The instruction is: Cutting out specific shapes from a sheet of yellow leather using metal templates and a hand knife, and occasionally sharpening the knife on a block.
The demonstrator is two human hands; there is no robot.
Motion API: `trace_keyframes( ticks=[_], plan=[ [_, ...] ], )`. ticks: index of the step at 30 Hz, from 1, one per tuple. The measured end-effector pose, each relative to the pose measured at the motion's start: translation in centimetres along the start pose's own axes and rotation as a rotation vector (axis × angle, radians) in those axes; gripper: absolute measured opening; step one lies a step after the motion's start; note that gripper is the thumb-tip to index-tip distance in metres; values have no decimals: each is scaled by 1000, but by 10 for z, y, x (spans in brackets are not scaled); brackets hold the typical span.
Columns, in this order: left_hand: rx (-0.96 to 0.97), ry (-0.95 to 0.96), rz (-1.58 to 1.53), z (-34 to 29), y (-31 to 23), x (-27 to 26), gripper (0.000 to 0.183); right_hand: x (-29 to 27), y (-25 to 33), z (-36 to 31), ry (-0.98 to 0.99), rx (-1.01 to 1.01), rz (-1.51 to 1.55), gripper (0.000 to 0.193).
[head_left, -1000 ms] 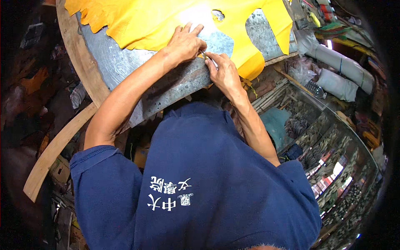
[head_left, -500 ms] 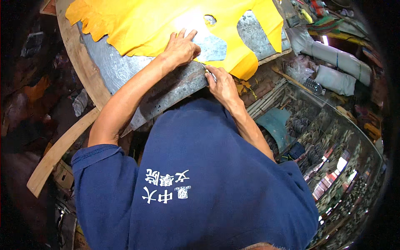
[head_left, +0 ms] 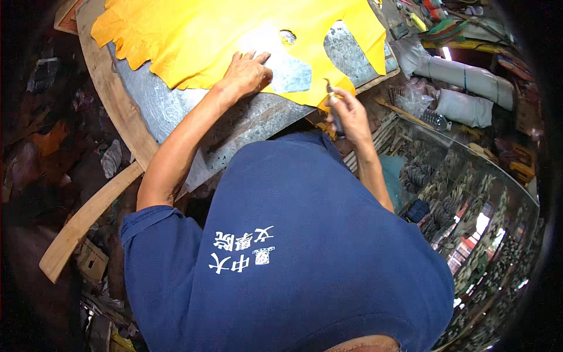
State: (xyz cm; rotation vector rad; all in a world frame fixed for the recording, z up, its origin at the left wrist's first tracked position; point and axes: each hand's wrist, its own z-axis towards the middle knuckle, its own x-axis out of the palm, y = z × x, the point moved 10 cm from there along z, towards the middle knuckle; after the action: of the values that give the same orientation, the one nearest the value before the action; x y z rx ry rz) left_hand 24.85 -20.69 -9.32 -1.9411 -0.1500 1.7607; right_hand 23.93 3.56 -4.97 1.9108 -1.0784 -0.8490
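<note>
A bright yellow sheet of leather [head_left: 193, 44] with a ragged left edge and several cut-out openings lies over a grey metal-topped board [head_left: 158, 105]. My left hand [head_left: 249, 73] rests on the leather near its front edge, fingers stretched and apart, beside one large opening. In my right hand [head_left: 353, 117] is a knife [head_left: 333, 102] with a dark handle and a small hooked blade. Its blade points away from me, over or just above the leather's near right part. Whether the blade touches the leather, I cannot tell.
A curved wooden strip [head_left: 88, 220] sticks out at the left of the board. On the right stand a glass-topped case [head_left: 475, 170] and white wrapped rolls [head_left: 466, 79], with a clear plastic bottle [head_left: 435, 120] nearby. Clutter surrounds the board.
My right hand has moved right with the knife, away from the left hand, and the blade now points up. My left hand stays on the leather. The whole view has shifted slightly.
</note>
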Motion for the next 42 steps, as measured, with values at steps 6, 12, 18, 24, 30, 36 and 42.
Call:
trace_keyframes(
  ticks=[6,12,18,24,30,36,42],
  plan=[
    [-124,-173,65,32,2,-27,20,-70,19,38,3,19,681,36],
    [-382,-135,274,57,-6,-37,39,-184,48,105,-19,-94,261,43],
    [-558,-80,245,69,-1,-36,47,-331,111,179,-480,-716,-1035,40],
    [-918,6,116,57,4,-27,62,-383,106,255,-413,-870,-1177,48],
    [-990,78,125,74,-2,-31,72,-399,97,295,-306,-830,-1139,43],
    [-1035,97,62,84,6,-34,67,-402,105,298,-293,-828,-1103,43],
    [-992,-289,200,151,-14,-72,52,-395,108,247,-213,-666,-672,34]
  ],
)
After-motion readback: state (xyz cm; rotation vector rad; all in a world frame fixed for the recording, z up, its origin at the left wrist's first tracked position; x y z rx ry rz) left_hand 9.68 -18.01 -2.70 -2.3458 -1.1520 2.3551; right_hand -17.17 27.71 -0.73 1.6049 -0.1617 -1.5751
